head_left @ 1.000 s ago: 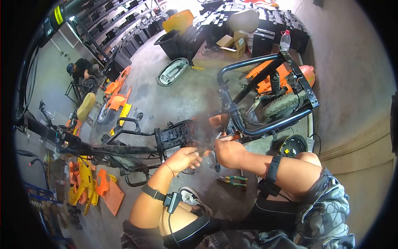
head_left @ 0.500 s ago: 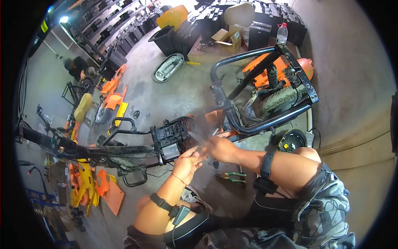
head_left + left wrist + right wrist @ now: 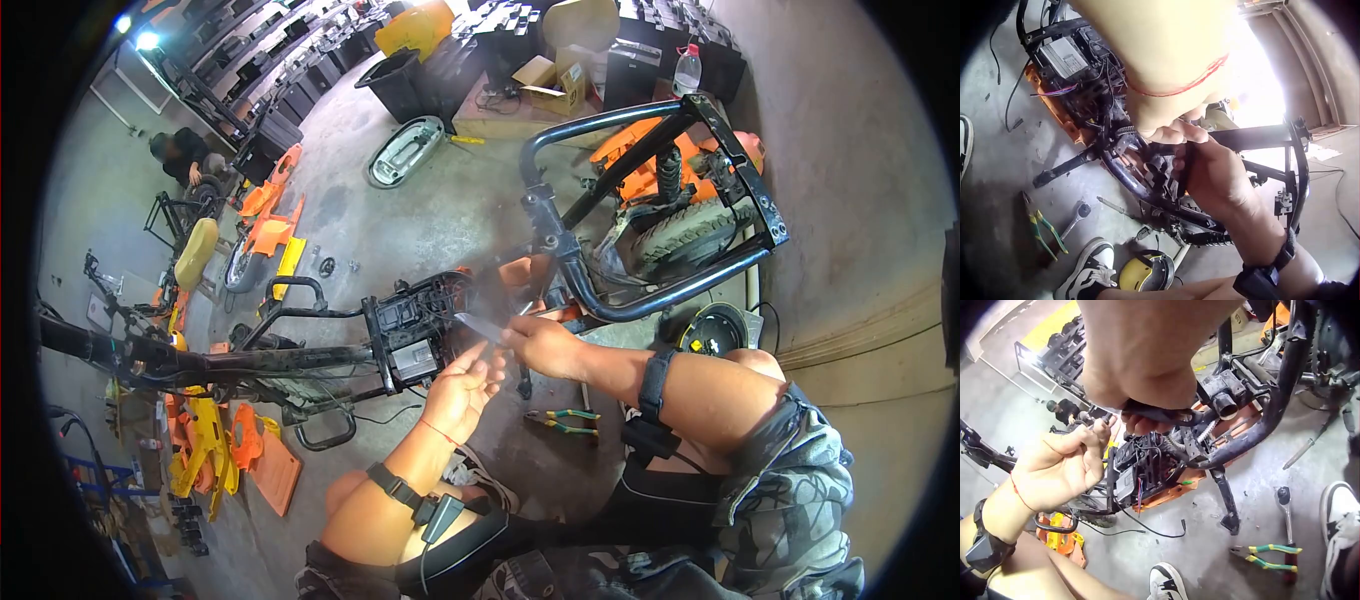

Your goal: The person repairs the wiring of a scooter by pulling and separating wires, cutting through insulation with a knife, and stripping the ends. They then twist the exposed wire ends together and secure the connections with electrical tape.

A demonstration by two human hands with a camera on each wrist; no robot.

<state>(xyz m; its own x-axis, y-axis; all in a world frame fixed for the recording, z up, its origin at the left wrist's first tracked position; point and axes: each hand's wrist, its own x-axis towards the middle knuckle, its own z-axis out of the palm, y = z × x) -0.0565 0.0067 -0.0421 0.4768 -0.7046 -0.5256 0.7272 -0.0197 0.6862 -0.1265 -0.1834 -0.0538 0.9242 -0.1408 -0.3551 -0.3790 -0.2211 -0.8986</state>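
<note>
My right hand point(image 3: 546, 347) grips a knife; its grey pointed blade point(image 3: 481, 327) slants up and left over the bike frame in the head view. The dark handle point(image 3: 1155, 413) shows under the fist in the right wrist view. Just below and left of it, my left hand point(image 3: 462, 395) has the palm turned up, fingers curled, pinching a small dark piece point(image 3: 1107, 419) whose kind I cannot tell. Beneath both hands lies the stripped black motorbike frame point(image 3: 300, 360), with a grey-topped box point(image 3: 414, 360) and loose wires point(image 3: 1140, 490) in it.
Green-and-yellow pliers point(image 3: 563, 421) and a ratchet wrench point(image 3: 1285, 512) lie on the floor by my shoes. A yellow helmet point(image 3: 1142, 272) sits to the right. Orange and yellow panels point(image 3: 265, 462) lie at left. Farther off, another person point(image 3: 180, 155) crouches by a wheel.
My left hand has turned palm up, its fingers curling together, and come up closer to the right hand. The knife blade now shows clearly, angled up-left.
</note>
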